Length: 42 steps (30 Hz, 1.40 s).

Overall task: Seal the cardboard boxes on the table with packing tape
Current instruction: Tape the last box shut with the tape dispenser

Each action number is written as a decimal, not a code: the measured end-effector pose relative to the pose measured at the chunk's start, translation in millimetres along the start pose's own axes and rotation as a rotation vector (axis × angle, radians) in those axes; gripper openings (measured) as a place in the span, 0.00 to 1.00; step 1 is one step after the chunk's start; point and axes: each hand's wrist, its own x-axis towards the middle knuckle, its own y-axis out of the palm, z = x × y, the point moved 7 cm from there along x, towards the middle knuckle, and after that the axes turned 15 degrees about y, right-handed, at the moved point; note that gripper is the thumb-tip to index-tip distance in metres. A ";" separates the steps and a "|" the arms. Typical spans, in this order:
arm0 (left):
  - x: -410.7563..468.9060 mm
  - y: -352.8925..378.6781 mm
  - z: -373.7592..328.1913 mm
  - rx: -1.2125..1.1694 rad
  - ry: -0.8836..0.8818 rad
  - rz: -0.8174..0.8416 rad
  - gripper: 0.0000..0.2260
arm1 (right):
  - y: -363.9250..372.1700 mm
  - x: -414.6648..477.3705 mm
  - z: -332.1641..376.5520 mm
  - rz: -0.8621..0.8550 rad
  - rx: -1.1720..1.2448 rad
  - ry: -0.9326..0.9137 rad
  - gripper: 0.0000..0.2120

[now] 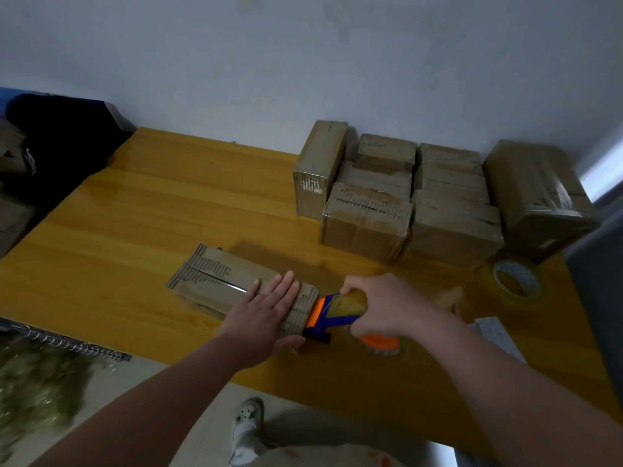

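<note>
Left hand [266, 310] flat, fingers together, on corrugated box [229, 284]; right hand [387, 306] wraps plastic tape dispenser [332, 315]

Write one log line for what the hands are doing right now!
step: taping box | left hand: flat on cardboard box | right hand: gripping tape dispenser at box end | spare tape roll: on table

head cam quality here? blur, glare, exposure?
Head view: dim and underexposed overall; motion blur on the spiral notebook and floor at lower left; wide-angle bending at the edges; soft glare on the wooden table and on the taped box at right; both hands fairly sharp.
</note>
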 end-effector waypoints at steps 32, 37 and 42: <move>-46.8 -9.1 87.7 -0.259 -0.497 -0.014 0.65 | -16.0 -0.9 26.9 -0.116 0.108 0.338 0.30; -21.9 -6.4 50.3 -0.255 -0.351 0.015 0.59 | -18.2 -4.0 36.1 -0.139 0.092 0.372 0.31; 0.5 -9.6 20.6 -0.194 -0.166 0.021 0.56 | -16.4 -8.3 39.0 -0.167 0.116 0.398 0.31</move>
